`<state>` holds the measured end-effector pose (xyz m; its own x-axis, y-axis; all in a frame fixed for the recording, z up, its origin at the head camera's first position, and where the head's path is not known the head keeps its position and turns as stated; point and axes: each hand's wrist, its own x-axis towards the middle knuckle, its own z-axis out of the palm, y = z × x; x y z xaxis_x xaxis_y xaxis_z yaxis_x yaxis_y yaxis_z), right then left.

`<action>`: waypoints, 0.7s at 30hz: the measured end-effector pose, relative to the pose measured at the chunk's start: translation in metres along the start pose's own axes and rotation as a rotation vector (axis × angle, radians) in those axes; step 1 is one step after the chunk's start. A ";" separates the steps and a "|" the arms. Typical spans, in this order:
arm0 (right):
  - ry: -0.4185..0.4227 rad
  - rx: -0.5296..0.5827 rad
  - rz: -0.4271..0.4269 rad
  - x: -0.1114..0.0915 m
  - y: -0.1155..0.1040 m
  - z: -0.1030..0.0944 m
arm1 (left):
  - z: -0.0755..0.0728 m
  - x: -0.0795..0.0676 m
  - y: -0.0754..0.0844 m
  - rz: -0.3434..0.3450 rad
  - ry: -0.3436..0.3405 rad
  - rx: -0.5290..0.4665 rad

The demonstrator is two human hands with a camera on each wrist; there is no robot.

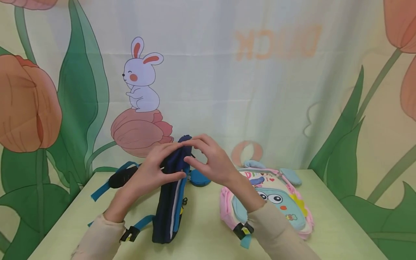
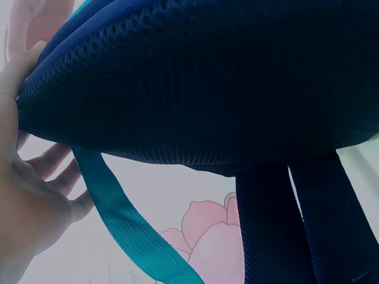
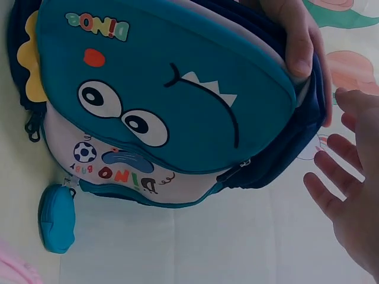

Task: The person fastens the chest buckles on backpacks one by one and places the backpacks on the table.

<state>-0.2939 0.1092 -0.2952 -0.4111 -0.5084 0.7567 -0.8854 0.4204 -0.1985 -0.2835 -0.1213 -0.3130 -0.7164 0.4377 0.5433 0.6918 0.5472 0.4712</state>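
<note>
Navy-and-teal backpack (image 1: 169, 206) upright on a narrow edge, left of the middle of the pale worktop (image 1: 201, 233), its cartoon front turned toward the right edge; whether it bears fully on the surface cannot be told. The left hand (image 1: 153, 168) grips its upper part, thumb on the front side and fingers behind. The right hand (image 1: 214, 164) holds nothing: its fingers are parted and gently bent beside the bag's top, and the right wrist view shows them apart from the fabric. The front bears two round eyes, a toothed mouth and the lettering "DINO". A small blue pouch (image 1: 199, 178) hangs from the bag on the side facing the right edge; a dark shoulder strap (image 1: 121, 177) and a black buckle (image 1: 130, 234) on teal webbing extend toward the left edge. Near the right edge, a pink backpack (image 1: 276, 213) with a pale-blue, big-eyed pocket lies front upward. Beyond the far edge hangs a curtain (image 1: 201, 79) printed with tulips and a white rabbit.
</note>
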 end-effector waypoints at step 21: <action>-0.025 0.010 0.123 -0.006 0.005 0.005 | 0.016 0.006 0.005 0.054 -0.013 -0.009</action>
<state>-0.2966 0.1107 -0.3039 -0.5221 -0.4723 0.7102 -0.8298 0.4737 -0.2950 -0.2862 -0.1049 -0.3182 -0.6789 0.4760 0.5590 0.7303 0.5159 0.4477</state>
